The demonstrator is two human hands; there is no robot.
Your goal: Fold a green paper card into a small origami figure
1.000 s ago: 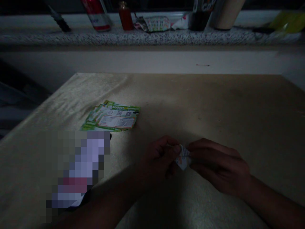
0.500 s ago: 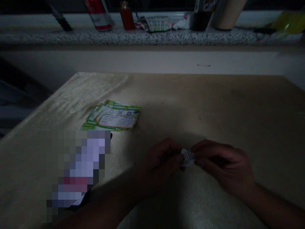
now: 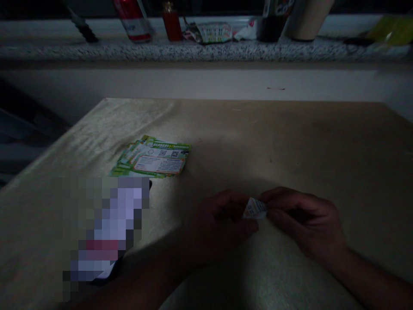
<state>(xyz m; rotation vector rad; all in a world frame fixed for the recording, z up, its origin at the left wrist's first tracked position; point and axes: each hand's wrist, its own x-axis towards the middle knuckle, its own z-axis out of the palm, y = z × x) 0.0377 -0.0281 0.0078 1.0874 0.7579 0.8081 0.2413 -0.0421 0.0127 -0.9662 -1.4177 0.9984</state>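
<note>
A small piece of printed paper (image 3: 256,208), folded to a pointed shape, is held above the table between my two hands. The thumb and fingers of my right hand (image 3: 306,219) pinch its right end. My left hand (image 3: 222,219) is at the paper's left side, thumb below it and fingers behind it, with a gap between them. Whether a left fingertip touches the back of the paper is hidden. To the left, a fanned stack of green and white printed leaflets (image 3: 158,159) lies flat on the table.
A blurred-out phone-like object (image 3: 111,226) lies beside my left forearm. Behind the table (image 3: 322,146), a speckled stone sill (image 3: 193,52) carries a red can (image 3: 134,21), a small red bottle (image 3: 172,23), crumpled wrappers (image 3: 214,32), a dark bottle (image 3: 274,21) and a beige cylinder (image 3: 309,19).
My left thumb has come off the paper and slid below it, so more of the printed face shows. The right hand keeps its pinch, barely shifted.
</note>
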